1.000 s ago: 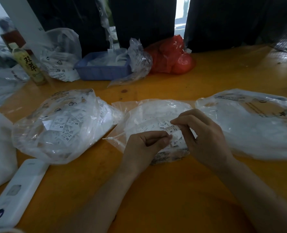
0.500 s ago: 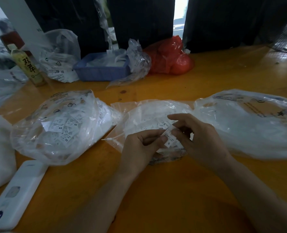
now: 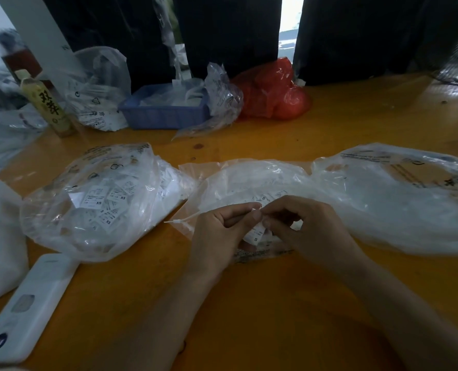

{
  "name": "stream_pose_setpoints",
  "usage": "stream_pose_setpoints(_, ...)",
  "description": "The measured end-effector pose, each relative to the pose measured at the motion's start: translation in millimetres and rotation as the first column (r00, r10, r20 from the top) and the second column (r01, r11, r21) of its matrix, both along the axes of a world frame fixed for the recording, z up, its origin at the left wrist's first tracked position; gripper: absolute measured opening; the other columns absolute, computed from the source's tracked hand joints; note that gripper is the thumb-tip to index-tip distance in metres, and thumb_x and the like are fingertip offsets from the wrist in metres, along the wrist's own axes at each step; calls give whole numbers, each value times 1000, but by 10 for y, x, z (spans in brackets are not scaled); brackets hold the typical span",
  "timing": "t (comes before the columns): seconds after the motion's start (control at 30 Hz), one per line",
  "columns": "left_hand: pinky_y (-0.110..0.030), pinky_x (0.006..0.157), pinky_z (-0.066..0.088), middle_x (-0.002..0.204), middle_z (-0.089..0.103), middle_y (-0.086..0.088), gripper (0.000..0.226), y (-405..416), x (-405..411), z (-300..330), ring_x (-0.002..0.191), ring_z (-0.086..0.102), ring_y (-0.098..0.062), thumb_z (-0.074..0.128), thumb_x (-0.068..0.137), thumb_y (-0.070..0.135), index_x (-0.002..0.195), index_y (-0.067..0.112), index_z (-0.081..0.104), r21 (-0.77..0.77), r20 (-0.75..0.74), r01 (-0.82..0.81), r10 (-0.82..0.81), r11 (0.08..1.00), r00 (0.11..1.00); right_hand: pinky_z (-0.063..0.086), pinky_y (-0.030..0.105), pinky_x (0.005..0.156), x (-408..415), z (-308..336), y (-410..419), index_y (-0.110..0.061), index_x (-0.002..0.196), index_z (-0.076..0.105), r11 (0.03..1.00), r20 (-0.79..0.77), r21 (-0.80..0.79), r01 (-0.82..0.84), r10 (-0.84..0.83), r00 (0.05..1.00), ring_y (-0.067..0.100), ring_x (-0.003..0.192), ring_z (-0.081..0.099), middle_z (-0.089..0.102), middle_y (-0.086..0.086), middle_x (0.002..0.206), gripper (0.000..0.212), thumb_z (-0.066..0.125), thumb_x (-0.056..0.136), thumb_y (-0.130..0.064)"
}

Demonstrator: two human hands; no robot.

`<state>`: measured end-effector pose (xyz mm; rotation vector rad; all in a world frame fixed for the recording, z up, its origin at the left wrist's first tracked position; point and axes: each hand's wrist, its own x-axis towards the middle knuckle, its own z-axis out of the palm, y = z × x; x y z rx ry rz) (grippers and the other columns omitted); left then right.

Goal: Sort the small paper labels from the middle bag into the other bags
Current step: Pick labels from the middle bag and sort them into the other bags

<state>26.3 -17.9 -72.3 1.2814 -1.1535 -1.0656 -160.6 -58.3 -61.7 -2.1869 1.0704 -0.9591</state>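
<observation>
An S label [image 3: 256,235] was pinched between left hand [image 3: 217,234] and right hand [image 3: 307,226] over the middle bag [image 3: 238,183] — sorting underway; a matching bag was needed next.

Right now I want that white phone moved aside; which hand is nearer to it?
Left. The left hand is over the middle bag, nearer the white phone; the right hand lies farther right.

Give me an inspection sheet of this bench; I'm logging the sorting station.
Surface: orange wooden table.
Job's things: middle bag; left bag holding XS labels; right bag; label marked S.
Clutter: bottle, blue tray, red bag, white device.
Grippers: left hand and right hand both pinch the label.
Cables: nothing seen.
Surroundings: dark curtains.
</observation>
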Motion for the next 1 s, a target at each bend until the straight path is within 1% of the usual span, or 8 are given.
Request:
stream_pose_setpoints(0.23,-20,59,57,93,82,1,21,-55,0,-47,70,74,-8,81,90,16,107,28,79,-31,-54,-40,38,999,998,50,9,72,-41,33,-15,-32,99,69,979,153,64,196,-204,967,-1,84,66,70,-19,86,15,72,93,-19)
stream_pose_setpoints(0.4,-21,58,61,96,80,12,32,-35,126,37,70,75,-5,78,94,19,119,39,73,-247,218,-150,206,957,954,50,6,70,-128,129,-47,-23,105,68,930,247,46,364,-363,898,-4,83,66,68,-18,89,12,70,94,-17)
stream_pose_setpoints(0.53,-19,75,61,133,67,6,28,-71,605,234,96,74,-14,70,100,9,126,18,69,-662,410,-278,647,696,643,44,13,67,-438,226,-248,-20,109,69,798,18,-155,583,-587,809,2,75,60,67,-12,90,13,62,99,-22)
stream_pose_setpoints(0.63,-9,77,53,123,72,-6,23,-59,1118,326,92,68,-12,63,103,13,124,15,71,-686,448,-428,805,589,389,51,36,77,-804,165,-483,-13,115,70,715,-285,-231,660,-698,657,25,88,62,71,5,103,22,53,103,-20)
stream_pose_setpoints(0.67,-11,77,52,120,73,-8,23,-42,1263,319,90,68,-14,61,103,13,123,16,72,-653,491,-472,806,592,331,53,42,83,-911,135,-548,-12,119,70,705,-413,-221,674,-694,590,31,95,62,71,10,108,25,50,104,-19)
stream_pose_setpoints(0.77,-47,85,60,119,74,-18,26,-17,1541,239,97,72,-34,59,101,5,122,10,74,-523,666,-561,719,641,200,49,46,97,-1018,88,-600,-17,134,61,704,-699,-177,688,-582,415,38,124,50,63,14,130,35,48,104,-26)
stream_pose_setpoints(0.9,-59,94,52,120,73,-25,25,-21,1612,190,108,63,-51,59,101,3,118,3,77,-372,848,-583,519,722,102,51,43,91,-991,58,-592,-23,116,70,694,-714,-227,683,-595,368,36,118,52,68,10,116,24,51,101,-29)
stream_pose_setpoints(1.0,-57,98,36,143,63,-17,28,-21,1554,190,126,42,-50,57,105,21,124,12,76,-303,911,-627,410,718,29,51,43,91,-1003,50,-621,-21,107,74,673,-654,-235,701,-643,398,34,109,57,72,9,104,22,54,98,-15)
